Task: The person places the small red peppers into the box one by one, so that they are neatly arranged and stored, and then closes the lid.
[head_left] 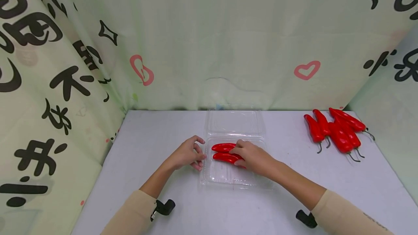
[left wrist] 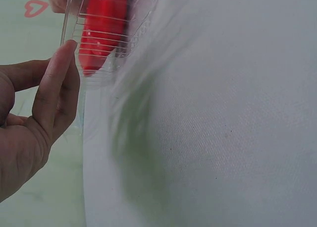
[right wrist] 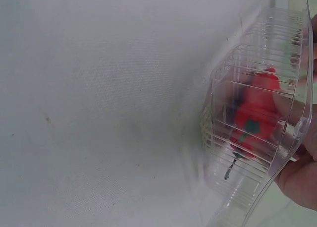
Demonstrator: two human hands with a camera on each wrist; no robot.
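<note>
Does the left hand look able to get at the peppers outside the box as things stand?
Probably not easily: the box and the right hand lie between the left hand and the outside peppers.

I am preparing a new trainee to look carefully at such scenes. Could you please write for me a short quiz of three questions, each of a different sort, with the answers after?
1. Multiple choice: how many red peppers can be seen lying on the table, outside the clear container?
A) three
B) five
C) eight

2. True or false: the lid of the clear container is open.

3. Fill in the gap: in the head view, the person's ____ reaches over the two peppers inside the clear container.

Key:
1. B
2. True
3. right hand
</note>
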